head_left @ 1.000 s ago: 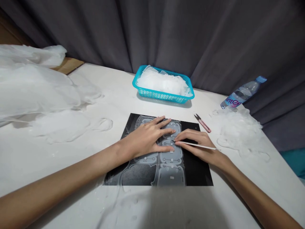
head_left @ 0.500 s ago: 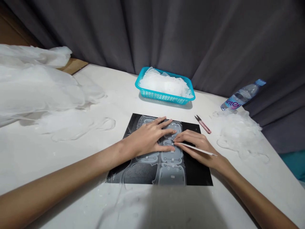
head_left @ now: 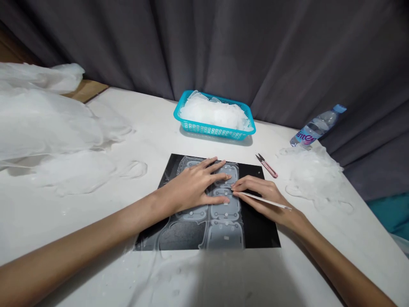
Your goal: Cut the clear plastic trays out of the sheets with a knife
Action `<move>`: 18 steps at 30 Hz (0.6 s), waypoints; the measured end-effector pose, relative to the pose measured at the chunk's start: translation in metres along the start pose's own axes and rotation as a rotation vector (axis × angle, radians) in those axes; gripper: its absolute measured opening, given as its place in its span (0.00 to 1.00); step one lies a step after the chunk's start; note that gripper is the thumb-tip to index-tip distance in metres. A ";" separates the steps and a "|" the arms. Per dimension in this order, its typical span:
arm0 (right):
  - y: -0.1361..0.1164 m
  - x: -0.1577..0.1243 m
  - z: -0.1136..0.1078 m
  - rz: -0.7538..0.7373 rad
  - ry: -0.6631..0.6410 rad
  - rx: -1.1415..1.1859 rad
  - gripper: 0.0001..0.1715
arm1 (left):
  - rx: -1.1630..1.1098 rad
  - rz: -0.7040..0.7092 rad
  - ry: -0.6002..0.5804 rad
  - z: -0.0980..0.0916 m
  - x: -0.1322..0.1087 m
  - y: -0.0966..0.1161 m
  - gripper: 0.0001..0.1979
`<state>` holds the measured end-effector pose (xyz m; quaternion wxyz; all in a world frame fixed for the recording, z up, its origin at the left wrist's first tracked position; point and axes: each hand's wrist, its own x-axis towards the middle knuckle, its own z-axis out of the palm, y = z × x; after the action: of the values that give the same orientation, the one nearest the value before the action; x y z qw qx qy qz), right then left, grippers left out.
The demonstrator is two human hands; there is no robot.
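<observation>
The person's left hand (head_left: 194, 184) lay flat, fingers spread, on a clear, moulded plastic sheet (head_left: 223, 238) atop a black rectangular mat (head_left: 263, 234); the right hand (head_left: 266, 190) pinched a slim white stick (head_left: 275, 204) near its tip, by the sheet's right edge.

Translucent sheet (head_left: 225, 239), lying flat, white stick (head_left: 266, 200), slanted

Both bare forearms (head_left: 105, 230) angle inward. The left hand (head_left: 196, 186) lies palm down — fingers (head_left: 220, 176) spread — beside the right hand (head_left: 263, 194), its grip (head_left: 233, 190) pinched between thumb and fingertips.
</observation>
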<state>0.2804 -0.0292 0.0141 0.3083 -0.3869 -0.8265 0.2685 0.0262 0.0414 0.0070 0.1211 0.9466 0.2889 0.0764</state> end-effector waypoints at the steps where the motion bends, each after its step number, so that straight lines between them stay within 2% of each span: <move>1: -0.001 0.001 0.001 -0.017 -0.004 -0.011 0.05 | -0.002 0.001 0.002 0.000 0.000 0.000 0.36; 4: 0.000 0.003 0.005 -0.098 -0.009 -0.101 0.06 | -0.011 0.000 0.003 0.001 0.000 0.000 0.37; 8: 0.011 0.001 0.013 -0.250 0.022 -0.416 0.08 | -0.030 0.009 0.041 0.005 -0.001 -0.003 0.35; 13: 0.020 -0.001 0.019 -0.354 0.037 -0.682 0.20 | -0.098 0.005 0.080 0.013 0.001 -0.008 0.36; 16: 0.017 0.001 0.019 -0.400 0.030 -0.736 0.17 | -0.161 -0.008 0.062 0.013 0.001 -0.009 0.38; 18: 0.014 0.004 0.018 -0.393 0.047 -0.729 0.14 | -0.201 -0.023 0.042 0.011 0.001 -0.008 0.43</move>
<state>0.2715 -0.0220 -0.0062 0.2152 -0.3118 -0.9183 -0.1148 0.0247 0.0462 -0.0059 0.2102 0.9245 0.2931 0.1237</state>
